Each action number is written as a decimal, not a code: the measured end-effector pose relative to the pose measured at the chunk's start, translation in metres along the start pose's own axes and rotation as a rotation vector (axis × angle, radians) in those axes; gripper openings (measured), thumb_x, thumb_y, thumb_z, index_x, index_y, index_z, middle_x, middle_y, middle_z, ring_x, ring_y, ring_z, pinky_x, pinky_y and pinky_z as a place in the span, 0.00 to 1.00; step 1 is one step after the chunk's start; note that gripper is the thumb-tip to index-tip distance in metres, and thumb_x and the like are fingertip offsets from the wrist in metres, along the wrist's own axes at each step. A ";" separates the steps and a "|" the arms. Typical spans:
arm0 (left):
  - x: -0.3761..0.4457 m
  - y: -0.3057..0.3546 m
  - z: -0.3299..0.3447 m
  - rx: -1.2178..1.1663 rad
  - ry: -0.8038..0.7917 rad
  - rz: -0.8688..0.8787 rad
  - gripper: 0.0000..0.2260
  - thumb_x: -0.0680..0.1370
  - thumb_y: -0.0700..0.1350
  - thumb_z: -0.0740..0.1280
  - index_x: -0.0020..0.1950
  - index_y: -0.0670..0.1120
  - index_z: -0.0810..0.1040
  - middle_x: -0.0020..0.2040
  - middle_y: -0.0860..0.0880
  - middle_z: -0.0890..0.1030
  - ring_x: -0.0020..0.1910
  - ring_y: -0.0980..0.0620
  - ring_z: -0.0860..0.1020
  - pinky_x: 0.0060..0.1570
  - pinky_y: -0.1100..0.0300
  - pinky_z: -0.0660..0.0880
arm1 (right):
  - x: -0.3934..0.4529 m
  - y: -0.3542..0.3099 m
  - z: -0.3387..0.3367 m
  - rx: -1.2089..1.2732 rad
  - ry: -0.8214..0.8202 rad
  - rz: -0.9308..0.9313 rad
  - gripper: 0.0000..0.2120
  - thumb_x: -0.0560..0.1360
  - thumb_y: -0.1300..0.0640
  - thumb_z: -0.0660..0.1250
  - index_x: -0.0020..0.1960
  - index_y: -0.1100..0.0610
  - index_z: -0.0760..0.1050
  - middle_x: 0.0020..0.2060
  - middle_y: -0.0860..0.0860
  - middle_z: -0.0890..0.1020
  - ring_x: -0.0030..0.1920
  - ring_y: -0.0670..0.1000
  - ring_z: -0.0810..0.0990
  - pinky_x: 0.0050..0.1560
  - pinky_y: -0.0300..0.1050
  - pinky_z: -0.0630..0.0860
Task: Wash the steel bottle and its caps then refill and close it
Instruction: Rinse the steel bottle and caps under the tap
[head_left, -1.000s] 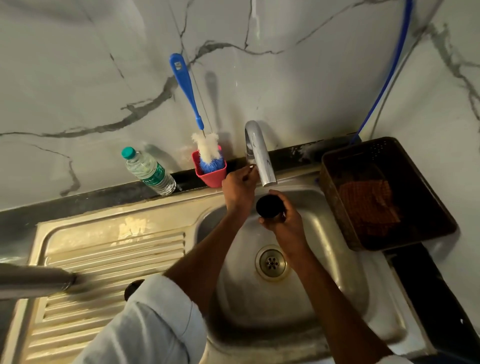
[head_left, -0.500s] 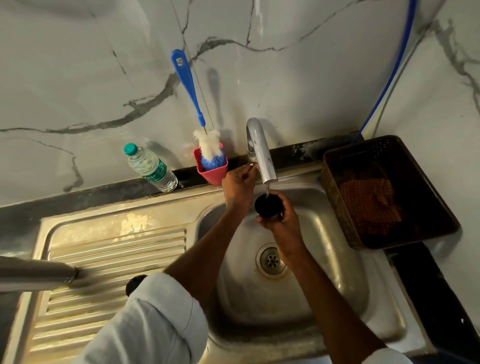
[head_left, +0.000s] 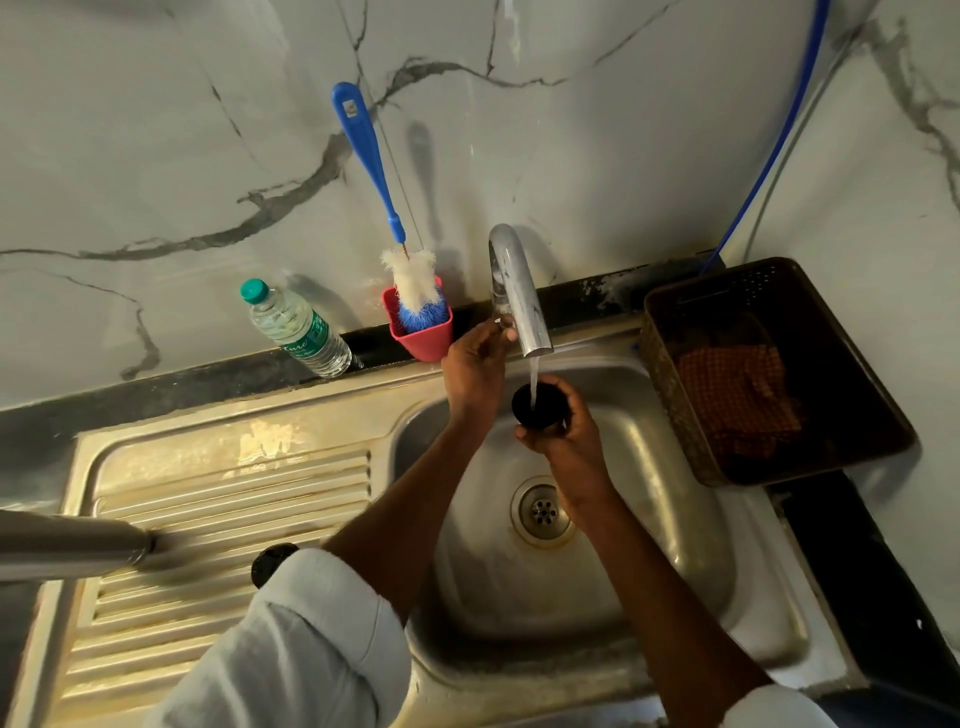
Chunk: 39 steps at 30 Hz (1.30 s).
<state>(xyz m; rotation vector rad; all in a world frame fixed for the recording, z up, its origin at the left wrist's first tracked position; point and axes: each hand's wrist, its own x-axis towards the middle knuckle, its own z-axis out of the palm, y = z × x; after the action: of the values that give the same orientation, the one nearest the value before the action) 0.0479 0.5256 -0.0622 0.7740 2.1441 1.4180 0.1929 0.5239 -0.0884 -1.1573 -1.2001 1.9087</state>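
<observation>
My right hand (head_left: 563, 434) holds a round black cap (head_left: 535, 405) under the chrome tap (head_left: 519, 296), and a stream of water runs into it. My left hand (head_left: 475, 364) grips the small tap lever (head_left: 501, 322) beside the spout. The steel bottle (head_left: 67, 545) lies on its side on the ribbed drainboard (head_left: 218, 499) at the far left, its mouth pointing right. A second black cap (head_left: 270, 561) sits on the drainboard, partly hidden by my left sleeve.
The steel sink basin (head_left: 649, 519) has a drain (head_left: 540, 512) below my right wrist. A plastic water bottle (head_left: 298, 330) and a red cup (head_left: 423, 335) holding a blue-handled bottle brush (head_left: 374, 171) stand against the marble wall. A brown basket (head_left: 774, 374) with a checked cloth stands right.
Water has started flowing from the tap and grown into a steady stream into the black cap. My left hand stays on the lever; my right hand holds the cap in place.
</observation>
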 end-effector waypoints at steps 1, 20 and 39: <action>-0.005 -0.003 -0.003 0.037 -0.006 0.019 0.17 0.81 0.39 0.72 0.70 0.47 0.80 0.52 0.65 0.83 0.51 0.72 0.80 0.52 0.70 0.78 | 0.000 0.001 0.001 -0.002 -0.002 0.000 0.36 0.67 0.74 0.76 0.67 0.44 0.76 0.62 0.47 0.82 0.63 0.47 0.81 0.61 0.44 0.79; -0.095 -0.127 -0.123 0.938 -0.160 0.253 0.35 0.78 0.50 0.74 0.83 0.48 0.65 0.86 0.44 0.57 0.84 0.38 0.56 0.79 0.37 0.62 | 0.028 0.019 -0.030 -0.261 -0.220 0.156 0.30 0.70 0.60 0.80 0.69 0.47 0.76 0.61 0.49 0.83 0.57 0.48 0.83 0.46 0.41 0.80; -0.094 -0.127 -0.123 0.914 -0.123 0.224 0.26 0.78 0.65 0.56 0.63 0.52 0.84 0.87 0.49 0.54 0.85 0.43 0.53 0.81 0.39 0.59 | 0.031 0.035 -0.002 -0.465 0.042 -0.134 0.33 0.62 0.60 0.81 0.64 0.43 0.79 0.61 0.51 0.76 0.56 0.49 0.80 0.49 0.27 0.75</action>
<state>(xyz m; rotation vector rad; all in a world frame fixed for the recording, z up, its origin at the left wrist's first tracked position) 0.0127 0.3398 -0.1287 1.3973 2.6343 0.3711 0.1793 0.5359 -0.1313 -1.2998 -1.7089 1.5401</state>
